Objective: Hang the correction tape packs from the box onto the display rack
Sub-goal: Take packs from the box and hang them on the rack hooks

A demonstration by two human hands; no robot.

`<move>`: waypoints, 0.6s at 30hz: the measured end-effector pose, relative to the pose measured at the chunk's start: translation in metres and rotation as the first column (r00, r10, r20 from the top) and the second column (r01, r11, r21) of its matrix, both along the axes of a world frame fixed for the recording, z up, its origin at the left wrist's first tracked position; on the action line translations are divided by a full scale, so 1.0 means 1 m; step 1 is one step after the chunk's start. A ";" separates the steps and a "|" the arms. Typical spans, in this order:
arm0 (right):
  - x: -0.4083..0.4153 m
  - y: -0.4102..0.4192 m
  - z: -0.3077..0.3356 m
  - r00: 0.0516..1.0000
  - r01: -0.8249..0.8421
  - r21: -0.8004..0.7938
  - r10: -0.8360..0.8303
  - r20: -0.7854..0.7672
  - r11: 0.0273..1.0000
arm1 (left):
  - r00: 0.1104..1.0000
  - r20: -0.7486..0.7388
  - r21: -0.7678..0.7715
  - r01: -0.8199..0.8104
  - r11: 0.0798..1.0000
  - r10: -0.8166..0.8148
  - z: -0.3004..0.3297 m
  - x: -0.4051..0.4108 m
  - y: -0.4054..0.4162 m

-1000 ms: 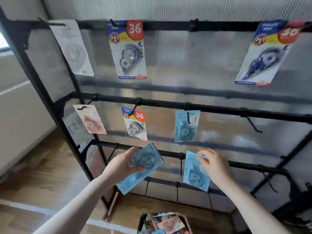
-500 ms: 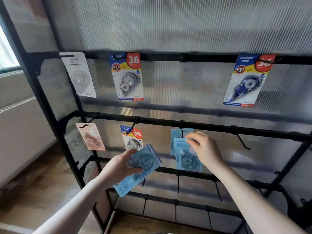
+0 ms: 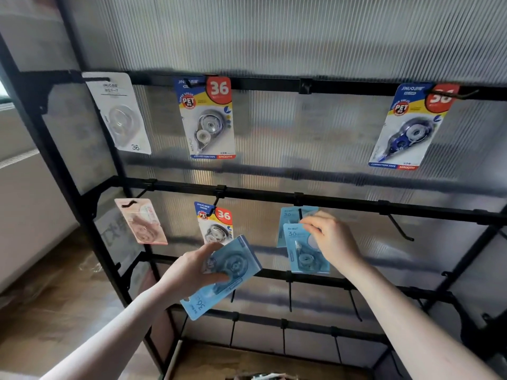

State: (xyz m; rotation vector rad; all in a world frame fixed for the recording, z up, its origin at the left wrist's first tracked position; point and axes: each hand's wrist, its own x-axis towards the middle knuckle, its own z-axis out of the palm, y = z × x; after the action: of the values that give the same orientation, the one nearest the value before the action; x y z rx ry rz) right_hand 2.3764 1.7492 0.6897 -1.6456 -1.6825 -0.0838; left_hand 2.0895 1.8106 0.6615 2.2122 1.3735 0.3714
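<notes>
The right hand (image 3: 333, 239) pinches the top of a blue pack (image 3: 306, 250) between thumb and fingers, its grip closed on the card, and holds it upright against the middle bar of the rack (image 3: 343, 204), just in front of another blue pack (image 3: 288, 218) that hangs from a hook there. Whether the held pack's hole is on the hook cannot be told. The left hand (image 3: 192, 270) grips a stack of blue packs (image 3: 222, 275), fingers curled round it, tilted with its printed end down and to the left, in front of the lower bar. On the middle bar a pink pack (image 3: 141, 222) hangs at the left and a small yellow pack (image 3: 215, 224) beside it, partly behind the stack. To the right of the blue packs an empty hook (image 3: 399, 229) juts from the same bar. On the top bar hang a white pack (image 3: 120, 113), a yellow pack (image 3: 208, 119) and, well apart at the right, a dark-blue pack (image 3: 408, 127). A ribbed translucent panel (image 3: 301, 37) backs the rack. The floor (image 3: 55, 311) at the left is wood.
</notes>
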 end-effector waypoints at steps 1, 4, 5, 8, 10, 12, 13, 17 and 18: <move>0.000 0.001 0.000 1.000 -0.002 -0.019 0.002 0.016 1.000 | 1.000 -0.013 -0.001 0.011 1.000 -0.011 0.000 0.000 0.000; 0.000 0.002 0.003 0.999 -0.001 -0.048 0.003 0.036 0.999 | 0.998 -0.044 -0.013 0.043 0.999 -0.044 0.002 0.002 0.001; 0.000 0.003 0.005 0.999 0.003 -0.044 -0.001 0.033 0.999 | 0.998 -0.047 -0.018 0.051 0.999 -0.051 0.002 0.003 0.000; 0.003 0.004 0.009 1.000 0.023 -0.045 -0.022 0.016 0.999 | 0.997 -0.052 -0.029 0.057 0.998 -0.058 0.005 0.006 -0.001; 0.003 0.004 0.010 1.000 0.005 -0.071 -0.004 0.012 0.997 | 0.997 -0.054 -0.035 0.059 0.998 -0.061 0.006 0.007 -0.003; 0.004 0.003 0.010 0.999 -0.023 -0.101 0.025 0.020 0.995 | 0.996 -0.049 -0.037 0.067 0.997 -0.069 0.008 0.009 -0.004; 0.005 0.003 0.010 0.999 -0.033 -0.114 0.036 0.024 0.993 | 0.996 -0.044 -0.035 0.070 0.997 -0.072 0.008 0.009 -0.004; 0.008 0.004 0.010 0.998 -0.016 -0.166 0.027 0.065 0.986 | 0.994 -0.047 -0.018 0.097 0.995 -0.098 0.011 0.008 -0.004; 0.009 0.005 0.010 0.996 -0.002 -0.178 0.018 0.088 0.984 | 0.993 -0.047 -0.014 0.107 0.994 -0.107 0.011 0.007 -0.004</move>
State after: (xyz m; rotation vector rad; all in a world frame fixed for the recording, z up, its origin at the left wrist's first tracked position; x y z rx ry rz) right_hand 2.3851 1.7542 0.6996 -1.7877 -1.8093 -0.0021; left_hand 2.0970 1.8067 0.6723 2.2876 1.2713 0.2728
